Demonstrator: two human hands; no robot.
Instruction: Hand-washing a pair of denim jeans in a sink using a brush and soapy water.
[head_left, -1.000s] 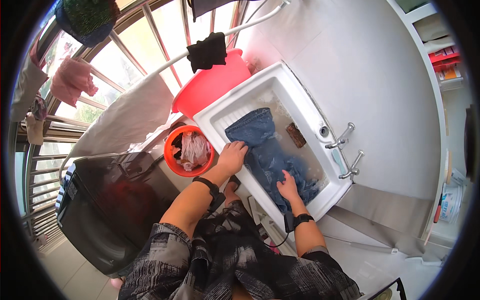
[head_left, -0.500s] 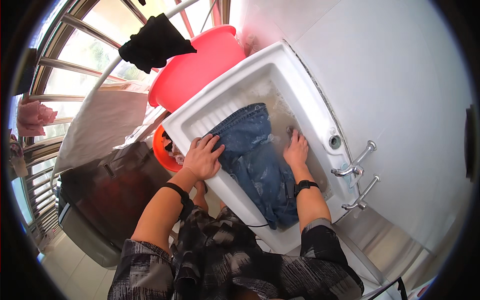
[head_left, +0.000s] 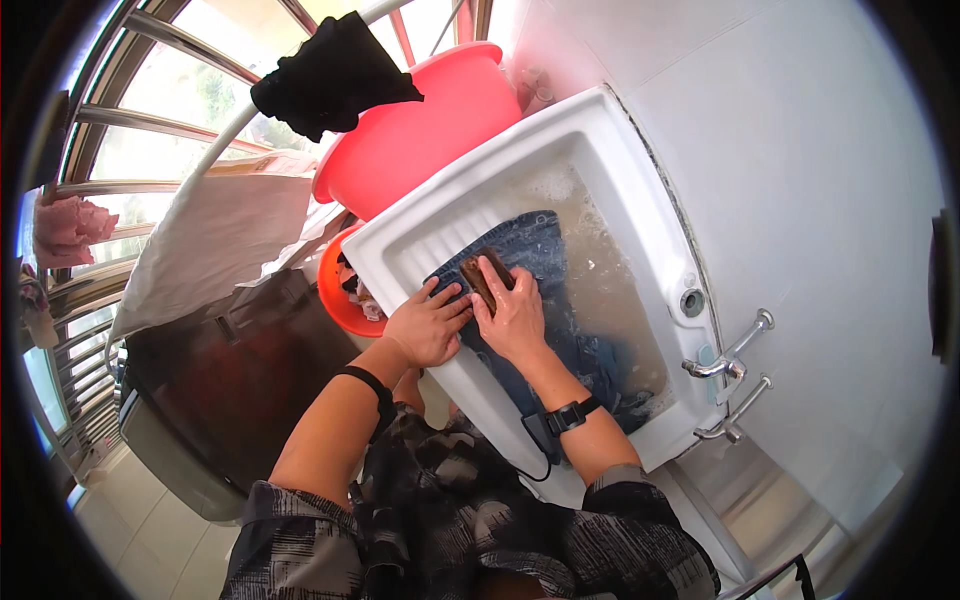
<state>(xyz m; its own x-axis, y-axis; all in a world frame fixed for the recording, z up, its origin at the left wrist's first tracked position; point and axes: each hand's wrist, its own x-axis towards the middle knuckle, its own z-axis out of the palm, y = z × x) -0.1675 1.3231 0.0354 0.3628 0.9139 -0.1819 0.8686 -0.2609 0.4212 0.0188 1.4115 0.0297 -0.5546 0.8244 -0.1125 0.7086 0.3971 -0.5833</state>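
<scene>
Wet blue jeans (head_left: 545, 250) lie in a white laundry sink (head_left: 610, 150) with soapy water. My right hand (head_left: 515, 315) grips a brown scrub brush (head_left: 487, 277) pressed on the upper part of the denim. My left hand (head_left: 428, 325) lies flat beside it, fingers spread, holding the fabric down on the ribbed washboard slope of the sink. Both wrists wear black bands.
A large pink tub (head_left: 420, 130) stands behind the sink, an orange bucket (head_left: 335, 290) with clothes to its left. Two chrome taps (head_left: 735, 345) stick out of the white wall on the right. A dark washing machine (head_left: 230, 370) sits left; a black cloth (head_left: 330, 75) hangs on a rail.
My right hand has moved from the far side of the jeans over to my left hand and now holds the brown brush. The view has tilted closer to the sink.
</scene>
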